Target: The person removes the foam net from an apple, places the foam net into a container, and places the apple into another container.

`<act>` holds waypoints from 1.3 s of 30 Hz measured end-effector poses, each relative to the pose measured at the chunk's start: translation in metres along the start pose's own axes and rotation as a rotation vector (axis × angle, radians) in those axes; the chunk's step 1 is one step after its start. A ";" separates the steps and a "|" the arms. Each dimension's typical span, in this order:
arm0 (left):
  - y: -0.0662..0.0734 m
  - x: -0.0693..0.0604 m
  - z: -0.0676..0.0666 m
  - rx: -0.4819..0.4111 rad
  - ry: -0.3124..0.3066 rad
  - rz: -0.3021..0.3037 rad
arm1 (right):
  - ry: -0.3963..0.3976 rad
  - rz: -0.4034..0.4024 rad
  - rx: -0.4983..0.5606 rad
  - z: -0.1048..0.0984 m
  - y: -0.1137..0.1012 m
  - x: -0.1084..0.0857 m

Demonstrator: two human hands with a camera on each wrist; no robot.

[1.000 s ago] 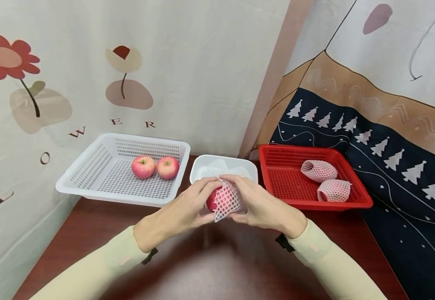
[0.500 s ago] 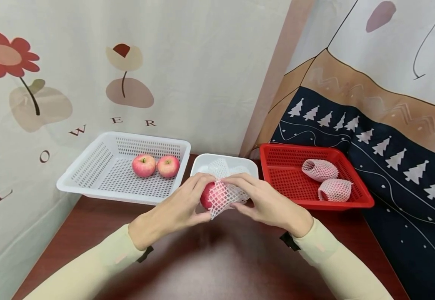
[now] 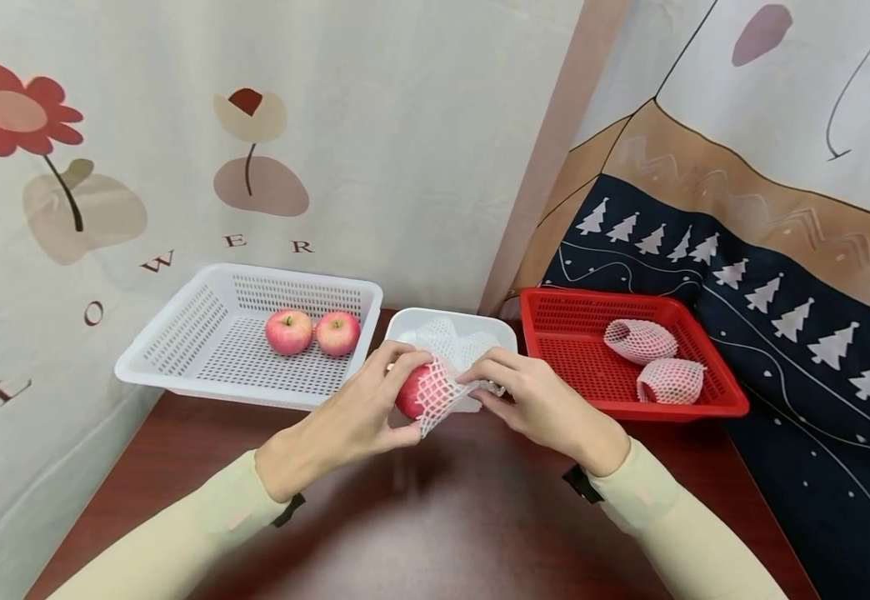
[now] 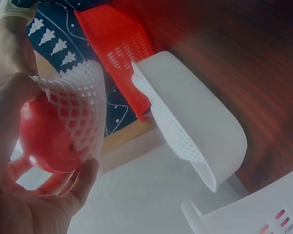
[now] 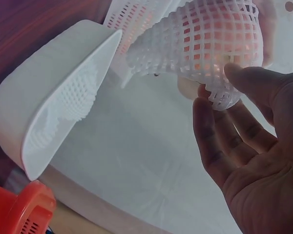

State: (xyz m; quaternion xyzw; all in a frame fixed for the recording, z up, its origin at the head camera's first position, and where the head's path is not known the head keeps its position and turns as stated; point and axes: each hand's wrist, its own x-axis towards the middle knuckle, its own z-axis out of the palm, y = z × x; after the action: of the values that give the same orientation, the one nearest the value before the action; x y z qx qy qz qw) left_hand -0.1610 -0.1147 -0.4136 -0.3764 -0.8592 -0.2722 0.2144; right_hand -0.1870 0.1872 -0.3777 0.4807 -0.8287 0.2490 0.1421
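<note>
In front of the small white tray (image 3: 399, 330), my left hand (image 3: 360, 410) grips a red apple (image 3: 409, 395) with curled fingers and thumb. A white foam fruit net (image 3: 438, 392) covers the apple's right part, and its left side is bare. My right hand (image 3: 536, 402) pinches the net's loose end between thumb and fingers. The left wrist view shows the apple (image 4: 48, 134) partly inside the net (image 4: 85, 105). Seen from the right wrist, the net (image 5: 171, 41) tapers away from the apple, with the right thumb on it.
More foam nets (image 3: 438, 333) lie in the tray. To the left, a white basket (image 3: 217, 367) holds two bare apples (image 3: 288, 332). A red basket (image 3: 562, 362) on the right has two net-wrapped fruits (image 3: 641, 342). A patterned curtain (image 3: 405, 167) hangs behind the brown table (image 3: 435, 517).
The right hand has moved right, away from the apple, drawing the net's end with it. The left hand and apple have shifted slightly left. More of the tray shows.
</note>
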 end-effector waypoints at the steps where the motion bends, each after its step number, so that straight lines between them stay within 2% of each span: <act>1: 0.000 0.000 0.000 -0.001 0.005 -0.002 | 0.003 0.002 -0.001 0.000 0.000 -0.001; 9: -0.002 -0.002 0.000 -0.040 0.027 -0.021 | 0.026 0.020 -0.024 0.000 0.002 -0.004; 17: -0.004 -0.001 0.000 -0.018 0.057 -0.018 | 0.059 0.017 -0.037 0.000 0.007 -0.007; 22: -0.005 0.001 0.001 -0.010 0.078 0.004 | 0.067 0.021 -0.048 0.000 0.010 -0.008; 27: -0.005 0.001 -0.001 -0.008 0.103 0.023 | 0.063 0.050 -0.055 -0.004 0.010 -0.009; 39: -0.009 -0.004 -0.005 0.031 0.123 -0.012 | 0.039 0.128 -0.048 -0.010 0.014 -0.015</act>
State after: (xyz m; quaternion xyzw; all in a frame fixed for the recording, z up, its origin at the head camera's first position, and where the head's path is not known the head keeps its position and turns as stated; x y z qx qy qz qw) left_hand -0.1645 -0.1247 -0.4152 -0.3504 -0.8508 -0.2827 0.2709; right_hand -0.1918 0.2094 -0.3807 0.4180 -0.8606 0.2470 0.1537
